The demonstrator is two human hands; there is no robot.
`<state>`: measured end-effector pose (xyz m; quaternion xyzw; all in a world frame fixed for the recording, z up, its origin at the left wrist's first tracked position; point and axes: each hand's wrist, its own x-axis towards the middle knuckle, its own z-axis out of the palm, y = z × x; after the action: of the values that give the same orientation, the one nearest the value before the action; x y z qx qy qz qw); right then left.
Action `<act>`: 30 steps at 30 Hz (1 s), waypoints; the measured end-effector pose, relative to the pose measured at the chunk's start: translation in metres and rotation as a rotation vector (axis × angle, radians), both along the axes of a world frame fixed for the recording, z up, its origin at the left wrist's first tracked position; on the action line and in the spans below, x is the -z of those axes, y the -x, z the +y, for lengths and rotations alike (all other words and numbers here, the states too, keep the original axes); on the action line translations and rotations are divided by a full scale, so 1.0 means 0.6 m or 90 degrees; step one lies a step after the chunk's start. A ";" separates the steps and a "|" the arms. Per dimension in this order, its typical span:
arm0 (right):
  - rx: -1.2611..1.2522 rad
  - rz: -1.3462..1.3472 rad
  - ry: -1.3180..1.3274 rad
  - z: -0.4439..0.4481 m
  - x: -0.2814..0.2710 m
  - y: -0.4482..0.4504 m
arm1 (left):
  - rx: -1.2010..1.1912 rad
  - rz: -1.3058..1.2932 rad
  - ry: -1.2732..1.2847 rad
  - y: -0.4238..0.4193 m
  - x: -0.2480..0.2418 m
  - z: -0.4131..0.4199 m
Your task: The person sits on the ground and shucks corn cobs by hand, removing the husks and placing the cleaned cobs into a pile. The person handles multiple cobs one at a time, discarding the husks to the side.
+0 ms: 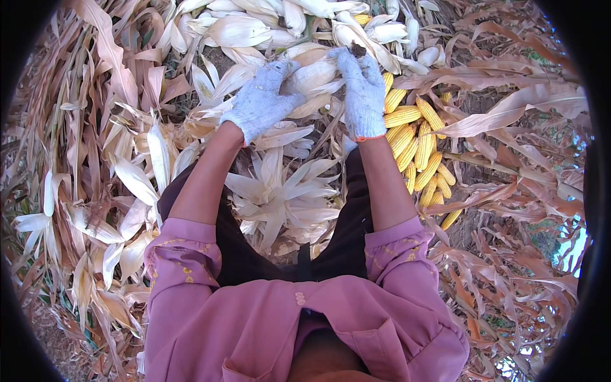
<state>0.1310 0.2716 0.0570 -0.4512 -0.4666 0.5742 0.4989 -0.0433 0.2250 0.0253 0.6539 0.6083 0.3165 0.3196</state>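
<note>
Both my hands wear light knitted work gloves. Between them, at the upper middle, lies an ear of corn in its dry husk (312, 76). My left hand (265, 98) has its fingers at the left end of that ear; whether they grip it is hidden. My right hand (360, 90) is by the ear's other end, with thumb and fingers apart and a small dark bit at the fingertips. Right beside it lies a pile of husked yellow corn cobs (422, 143). Unhusked ears (238, 31) are heaped beyond my hands.
Opened empty husks (281, 191) lie on the ground between my legs, and more loose husks (136, 179) lie to the left. Dry corn stalks and leaves (520, 162) cover the right side; others (81, 95) stand along the left.
</note>
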 end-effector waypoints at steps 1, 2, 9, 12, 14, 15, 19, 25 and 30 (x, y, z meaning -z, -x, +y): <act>-0.002 0.012 0.004 0.000 0.001 0.001 | -0.004 0.015 0.000 -0.006 -0.001 -0.002; -0.005 0.024 0.008 -0.001 0.004 0.003 | -0.009 0.030 0.001 -0.012 -0.002 -0.004; -0.045 -0.115 0.023 0.003 0.004 0.002 | -0.033 0.130 -0.002 -0.014 -0.015 -0.007; -0.077 -0.129 -0.134 0.014 0.022 -0.006 | -0.060 0.101 0.079 -0.018 -0.034 -0.005; -0.093 -0.074 -0.088 0.012 0.030 -0.007 | -0.078 0.112 0.069 -0.015 -0.032 -0.007; -0.102 -0.046 -0.065 0.011 0.026 -0.003 | -0.087 0.116 0.069 -0.013 -0.030 -0.006; -0.118 -0.088 -0.002 -0.001 0.010 0.003 | -0.109 0.130 0.073 -0.008 -0.024 -0.001; -0.112 -0.130 0.070 -0.006 0.017 0.009 | -0.113 0.133 0.047 -0.010 -0.023 -0.001; -0.090 -0.078 0.098 -0.005 0.015 0.008 | -0.134 0.067 0.033 -0.013 -0.027 -0.005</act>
<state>0.1264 0.2687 0.0481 -0.4883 -0.4816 0.6133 0.3918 -0.0353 0.2223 0.0413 0.5935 0.6976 0.2981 0.2688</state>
